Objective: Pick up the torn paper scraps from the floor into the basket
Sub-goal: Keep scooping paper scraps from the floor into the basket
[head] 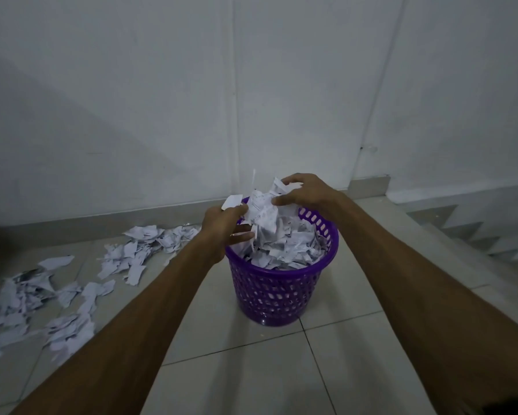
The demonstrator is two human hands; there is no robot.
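Both hands are above a purple basket (277, 295) that stands on the tiled floor (356, 354) near a white wall (162, 100). Between them they hold a bundle of torn paper scraps (265, 209) over the basket's mouth. The left hand (222, 226) has its fingers (242, 230) curled around scraps at the near-left rim. The right hand (304, 190) has its fingers bent over the top of the bundle, pressing on it from the far side. The basket is already piled to its rim with paper (287, 247). More scraps (81, 283) lie scattered on the floor to the left of the basket, well apart from it, stretching toward the wall's base.
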